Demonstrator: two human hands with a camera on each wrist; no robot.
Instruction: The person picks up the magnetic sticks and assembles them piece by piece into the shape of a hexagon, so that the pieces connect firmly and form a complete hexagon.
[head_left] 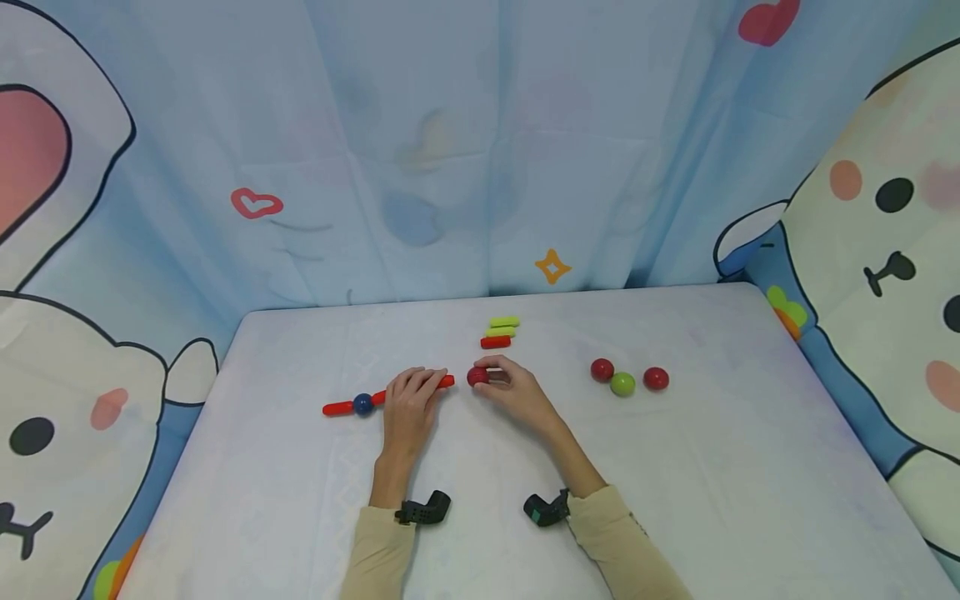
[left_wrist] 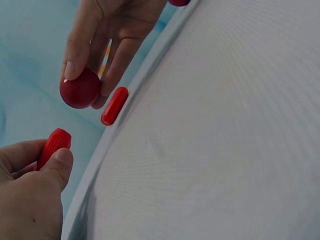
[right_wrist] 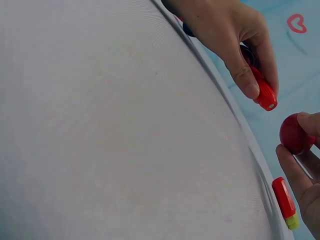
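left hand (head_left: 408, 407): thumb and fingers curled round the right part of the rod chain, back of the hand upward.
rod chain: left of the middle of the table, slanting from near left to far right; a red rod (head_left: 337, 409) at its left end, then a blue ball (head_left: 363, 405), then more red running under the hand.
chain's right end: a ribbed red tip (head_left: 447, 382) poking out past the fingers; a dark round piece (right_wrist: 247, 56) shows between them in the right wrist view.
right hand (head_left: 517, 392): pinches the held red ball (head_left: 476, 376) between thumb and fingers, just right of that tip and apart from it.
loose rods: beyond the hands, side by side; a loose red rod (head_left: 495, 342) nearest, two yellow-green rods (head_left: 505, 321) farther.
loose balls: on the right, a green ball (head_left: 622, 384) between two red balls (head_left: 656, 379), slightly nearer than both.
table (head_left: 262, 517): covered in white cloth.
wrists: a black camera (head_left: 426, 507) on the left, another (head_left: 547, 509) on the right, by beige sleeves (head_left: 380, 554).
backdrop: a pale blue curtain (head_left: 450, 75) behind the far edge.
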